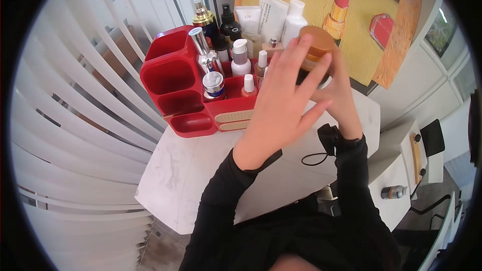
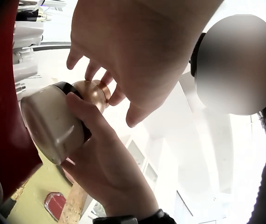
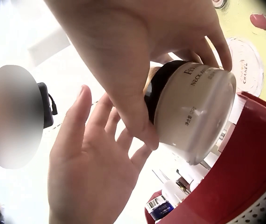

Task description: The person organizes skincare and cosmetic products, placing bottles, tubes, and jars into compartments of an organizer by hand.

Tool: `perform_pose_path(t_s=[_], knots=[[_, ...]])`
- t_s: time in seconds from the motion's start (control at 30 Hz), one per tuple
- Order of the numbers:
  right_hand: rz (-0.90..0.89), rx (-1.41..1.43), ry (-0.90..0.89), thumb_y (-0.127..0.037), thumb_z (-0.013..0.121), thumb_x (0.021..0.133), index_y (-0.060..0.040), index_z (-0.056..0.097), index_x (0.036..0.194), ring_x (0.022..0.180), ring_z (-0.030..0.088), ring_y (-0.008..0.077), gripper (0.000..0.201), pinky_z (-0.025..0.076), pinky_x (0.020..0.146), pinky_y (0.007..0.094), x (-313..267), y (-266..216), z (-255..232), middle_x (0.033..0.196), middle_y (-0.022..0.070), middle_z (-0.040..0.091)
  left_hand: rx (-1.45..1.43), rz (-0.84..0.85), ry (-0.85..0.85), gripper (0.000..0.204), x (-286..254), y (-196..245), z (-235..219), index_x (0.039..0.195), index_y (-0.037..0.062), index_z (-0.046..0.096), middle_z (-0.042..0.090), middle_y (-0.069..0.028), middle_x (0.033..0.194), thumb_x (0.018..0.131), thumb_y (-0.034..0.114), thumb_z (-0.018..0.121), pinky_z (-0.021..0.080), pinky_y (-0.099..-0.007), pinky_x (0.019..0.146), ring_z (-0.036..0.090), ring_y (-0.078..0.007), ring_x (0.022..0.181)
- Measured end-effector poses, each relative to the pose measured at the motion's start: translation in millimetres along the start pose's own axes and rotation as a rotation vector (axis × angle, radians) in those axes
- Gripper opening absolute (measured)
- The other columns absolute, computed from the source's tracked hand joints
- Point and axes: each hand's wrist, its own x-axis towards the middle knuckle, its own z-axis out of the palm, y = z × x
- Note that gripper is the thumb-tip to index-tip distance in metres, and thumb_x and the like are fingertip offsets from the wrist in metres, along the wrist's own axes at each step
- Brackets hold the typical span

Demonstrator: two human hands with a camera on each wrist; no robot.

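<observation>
Cream jar (image 3: 194, 114): cream-coloured body, dark band, copper-coloured lid (image 1: 315, 40); held tilted in the air above the worktop (image 1: 191, 170), just beside the red organiser (image 1: 173, 78). Right hand (image 1: 339, 88): fingers and thumb curled round the jar body, gripping it. Left hand (image 1: 281, 98): fingers straight and spread, holding nothing, palm close against the lid end (contact cannot be told). Organiser: several bottles and tubes standing in its compartments, among them a blue-capped jar (image 1: 214, 84).
</observation>
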Motion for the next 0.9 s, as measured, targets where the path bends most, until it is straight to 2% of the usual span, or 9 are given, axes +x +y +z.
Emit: perform_pose_path(t_s=[0.33, 0.4, 0.43, 0.53, 0.6, 0.63, 0.7, 0.8, 0.9], knots=[[-0.078, -0.085, -0.006, -0.017, 0.090, 0.059, 0.0006, 0.041, 0.140, 0.122, 0.056, 0.0320, 0.097, 0.045, 0.101, 0.0384, 16.5, 15.7, 21.4, 0.131, 0.0198, 0.056, -0.062, -0.109, 0.074, 0.065, -2.3, -17.6, -6.3, 0.140, 0.0055, 0.047, 0.035, -0.0223, 0.148, 0.082, 0.021, 0.071, 0.038, -0.0497, 0.106, 0.040, -0.0436, 0.133], [-0.074, -0.090, -0.017, -0.019, 0.091, 0.056, -0.0001, 0.042, 0.139, 0.117, 0.057, 0.0347, 0.099, 0.046, 0.100, 0.0393, 18.3, 23.0, 24.7, 0.128, 0.0196, 0.058, -0.018, -0.146, 0.031, 0.065, -3.9, -21.9, -6.7, 0.145, 0.0075, 0.041, 0.033, -0.0195, 0.149, 0.087, 0.021, 0.068, 0.044, -0.0400, 0.101, 0.044, -0.0396, 0.130], [-0.074, -0.089, -0.016, -0.019, 0.091, 0.056, -0.0001, 0.042, 0.139, 0.117, 0.057, 0.0347, 0.099, 0.046, 0.100, 0.0393, 16.4, 24.0, 26.4, 0.128, 0.0196, 0.058, -0.018, -0.146, 0.031, 0.065, -5.4, -23.4, -6.2, 0.145, 0.0075, 0.041, 0.033, -0.0195, 0.149, 0.087, 0.021, 0.068, 0.044, -0.0400, 0.101, 0.044, -0.0396, 0.130], [-0.078, -0.256, 0.019, -0.023, 0.091, 0.055, -0.0019, 0.041, 0.141, 0.116, 0.053, 0.0343, 0.102, 0.039, 0.105, 0.0401, 12.1, 31.1, 29.8, 0.130, 0.0182, 0.056, -0.020, -0.165, 0.007, 0.064, -6.1, -27.6, -5.5, 0.143, 0.0072, 0.042, 0.035, -0.0192, 0.148, 0.087, 0.022, 0.068, 0.040, -0.0441, 0.105, 0.044, -0.0402, 0.129], [-0.172, -0.332, 0.060, -0.028, 0.091, 0.055, -0.0042, 0.039, 0.144, 0.118, 0.048, 0.0336, 0.106, 0.027, 0.112, 0.0489, 10.1, 43.0, 31.1, 0.132, 0.0159, 0.054, 0.132, -0.108, 0.020, 0.060, -5.7, -29.7, -7.1, 0.140, 0.0063, 0.046, 0.040, -0.0179, 0.144, 0.087, 0.022, 0.068, 0.033, -0.0507, 0.110, 0.046, -0.0390, 0.128], [-0.171, -0.331, 0.061, -0.028, 0.091, 0.055, -0.0042, 0.039, 0.144, 0.118, 0.048, 0.0336, 0.106, 0.027, 0.112, 0.0489, 9.5, 41.5, 31.2, 0.132, 0.0159, 0.054, 0.133, -0.107, 0.018, 0.060, -6.3, -29.5, -8.6, 0.140, 0.0063, 0.046, 0.040, -0.0179, 0.144, 0.087, 0.022, 0.068, 0.033, -0.0507, 0.110, 0.046, -0.0390, 0.128], [-0.139, -0.488, 0.039, -0.031, 0.090, 0.056, -0.0054, 0.037, 0.146, 0.121, 0.045, 0.0341, 0.107, 0.015, 0.113, 0.0586, 7.6, 36.7, 31.7, 0.133, 0.0149, 0.053, 0.210, -0.132, -0.013, 0.054, -7.8, -27.1, -11.8, 0.135, 0.0060, 0.051, 0.047, -0.0153, 0.140, 0.086, 0.022, 0.068, 0.027, -0.0562, 0.112, 0.048, -0.0361, 0.126], [-0.151, -0.472, 0.030, -0.032, 0.088, 0.058, -0.0054, 0.037, 0.146, 0.120, 0.045, 0.0341, 0.105, 0.011, 0.111, 0.0639, 6.6, 44.0, 30.4, 0.131, 0.0148, 0.054, 0.193, -0.146, -0.018, 0.050, -7.1, -26.7, -11.9, 0.132, 0.0062, 0.054, 0.050, -0.0129, 0.137, 0.086, 0.020, 0.067, 0.028, -0.0566, 0.111, 0.051, -0.0329, 0.124], [-0.147, -0.498, -0.001, -0.031, 0.087, 0.061, -0.0055, 0.036, 0.147, 0.121, 0.044, 0.0337, 0.103, 0.011, 0.113, 0.0624, 4.9, 47.0, 30.0, 0.131, 0.0150, 0.054, 0.187, -0.159, -0.034, 0.050, -7.6, -27.9, -9.1, 0.133, 0.0076, 0.054, 0.050, -0.0119, 0.138, 0.086, 0.020, 0.067, 0.028, -0.0564, 0.112, 0.052, -0.0323, 0.123]])
